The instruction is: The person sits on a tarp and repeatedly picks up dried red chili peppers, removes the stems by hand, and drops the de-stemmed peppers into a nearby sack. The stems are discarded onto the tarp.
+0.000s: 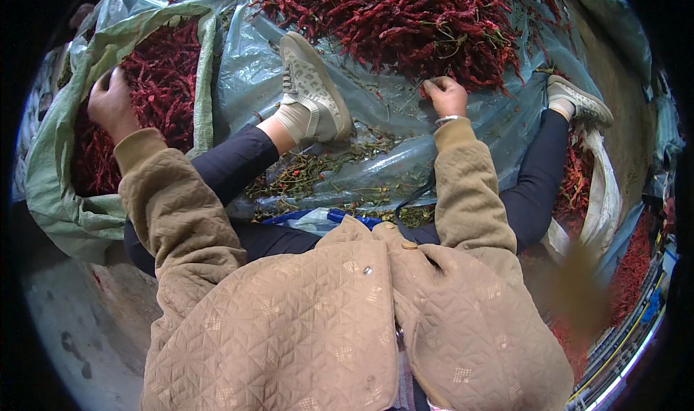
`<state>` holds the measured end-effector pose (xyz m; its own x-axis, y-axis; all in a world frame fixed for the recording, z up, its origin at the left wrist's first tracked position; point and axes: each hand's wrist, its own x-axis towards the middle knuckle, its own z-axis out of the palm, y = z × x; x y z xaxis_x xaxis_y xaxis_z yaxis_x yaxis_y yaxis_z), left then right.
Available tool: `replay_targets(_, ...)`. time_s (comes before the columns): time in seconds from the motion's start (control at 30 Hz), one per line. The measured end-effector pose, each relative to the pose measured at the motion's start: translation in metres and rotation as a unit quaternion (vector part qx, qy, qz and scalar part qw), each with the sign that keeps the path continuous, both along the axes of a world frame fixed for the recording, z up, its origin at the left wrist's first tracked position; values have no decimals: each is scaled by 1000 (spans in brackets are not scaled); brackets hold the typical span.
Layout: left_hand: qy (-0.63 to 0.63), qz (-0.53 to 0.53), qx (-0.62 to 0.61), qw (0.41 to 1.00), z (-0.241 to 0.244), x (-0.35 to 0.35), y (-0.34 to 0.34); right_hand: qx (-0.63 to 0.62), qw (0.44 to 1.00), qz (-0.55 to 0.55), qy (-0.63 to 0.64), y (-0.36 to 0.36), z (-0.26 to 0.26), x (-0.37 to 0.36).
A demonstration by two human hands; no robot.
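My left hand [111, 104] is over a green woven sack [204, 85] at the left, its rim folded open. Dried red chili peppers [162, 85] fill the sack below and beside the hand. Its fingers are bent; whether they hold a pepper I cannot tell. My right hand [447, 95], with a bracelet at the wrist, is at the near edge of a big heap of dried red chilies [412, 26]. Thumb and forefinger meet there, and what is between them is too small to make out.
Clear plastic sheeting [374, 107] lies under the heap. Green stems and scraps [303, 178] are scattered between my legs. My shoes [314, 85] rest on the sheet. A white sack [602, 188] and more red chilies [631, 270] are at the right.
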<state>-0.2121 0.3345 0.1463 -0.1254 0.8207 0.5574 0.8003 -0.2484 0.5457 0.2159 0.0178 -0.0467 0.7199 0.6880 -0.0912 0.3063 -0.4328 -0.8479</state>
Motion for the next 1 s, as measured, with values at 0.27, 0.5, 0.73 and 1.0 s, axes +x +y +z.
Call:
replay_targets(0.27,-323,-455,-370,743,-88,243,-238,260,818,-85,506,-18,80,-70)
replay_targets(0.5,-106,-510,-337,784,-103,231,-270,180,813,51,552,-44,78,-80)
replay_targets(0.73,-36,-563,-235,792,-95,216,-280,164,844,49,508,-45,72,-92)
replay_targets(1.0,-86,-573,-267,770,-115,208,-286,7,981,150,122,-37,44,-85)
